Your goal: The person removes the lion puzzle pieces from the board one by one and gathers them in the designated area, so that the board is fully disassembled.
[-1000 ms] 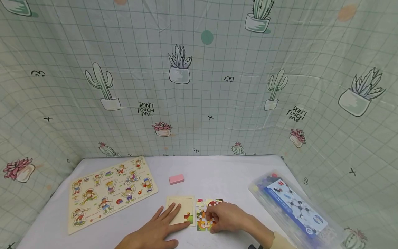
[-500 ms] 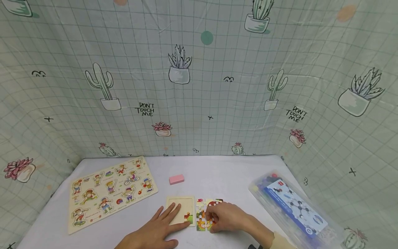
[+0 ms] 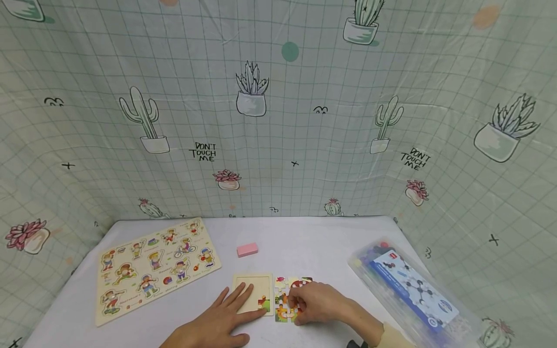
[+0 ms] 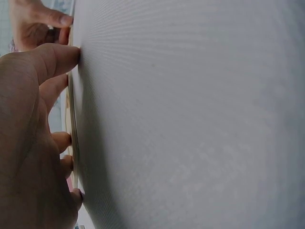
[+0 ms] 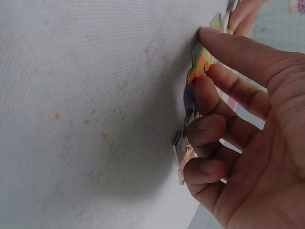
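Note:
My left hand (image 3: pixel 217 316) lies spread over a small square wooden puzzle tray (image 3: pixel 259 289), fingertips on its surface and edge. One colourful jigsaw piece (image 3: pixel 264 304) sits in the tray's lower right corner. Just right of the tray, several jigsaw pieces (image 3: pixel 281 315) lie loosely grouped on the cloth. Over their right side my right hand (image 3: pixel 321 304) has its fingers curled, partly hiding them. In the right wrist view, thumb and forefinger pinch a green and orange jigsaw piece (image 5: pixel 200 59) at table level. The left wrist view shows the left hand (image 4: pixel 28 129) along the tray's edge.
A large wooden picture board (image 3: pixel 150 275) with sports figures lies at the left. Behind the tray is a pink block (image 3: pixel 247 250). A clear plastic case (image 3: pixel 409 290) with a blue label stands at the right. Patterned cloth (image 3: pixel 278 121) hangs behind the white table.

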The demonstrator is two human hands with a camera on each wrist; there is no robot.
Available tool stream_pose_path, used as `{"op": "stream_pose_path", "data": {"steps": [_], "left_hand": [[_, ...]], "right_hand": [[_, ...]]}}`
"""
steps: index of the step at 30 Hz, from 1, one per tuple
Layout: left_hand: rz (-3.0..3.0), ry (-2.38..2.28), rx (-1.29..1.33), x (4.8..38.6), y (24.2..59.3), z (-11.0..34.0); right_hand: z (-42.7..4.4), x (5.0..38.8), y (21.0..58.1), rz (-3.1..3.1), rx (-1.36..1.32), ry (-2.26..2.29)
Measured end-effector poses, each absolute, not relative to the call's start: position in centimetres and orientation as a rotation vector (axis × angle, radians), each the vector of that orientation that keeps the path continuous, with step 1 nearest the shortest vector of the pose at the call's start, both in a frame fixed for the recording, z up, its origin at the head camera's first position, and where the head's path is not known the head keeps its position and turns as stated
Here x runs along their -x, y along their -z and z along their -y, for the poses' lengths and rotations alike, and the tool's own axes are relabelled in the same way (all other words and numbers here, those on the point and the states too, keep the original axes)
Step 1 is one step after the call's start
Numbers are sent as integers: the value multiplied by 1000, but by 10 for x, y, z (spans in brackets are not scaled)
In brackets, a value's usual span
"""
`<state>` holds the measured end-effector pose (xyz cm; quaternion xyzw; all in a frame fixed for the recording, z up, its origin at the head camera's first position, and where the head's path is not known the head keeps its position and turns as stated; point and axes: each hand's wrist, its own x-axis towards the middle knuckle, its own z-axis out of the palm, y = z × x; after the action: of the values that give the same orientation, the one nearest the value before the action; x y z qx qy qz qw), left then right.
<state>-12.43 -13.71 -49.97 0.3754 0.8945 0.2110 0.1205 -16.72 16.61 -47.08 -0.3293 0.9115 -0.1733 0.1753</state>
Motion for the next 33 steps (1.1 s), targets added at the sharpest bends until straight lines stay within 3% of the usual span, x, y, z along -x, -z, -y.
{"op": "stream_pose_path", "data": {"steps": [24, 33], "left_hand": [[-2608, -639, -1100, 124, 500, 137], [-2582, -629, -1119, 126, 499, 136]], "right_hand": [[-164, 168, 471, -2619, 932, 484], [-141, 174, 467, -2606, 887, 576]]}}
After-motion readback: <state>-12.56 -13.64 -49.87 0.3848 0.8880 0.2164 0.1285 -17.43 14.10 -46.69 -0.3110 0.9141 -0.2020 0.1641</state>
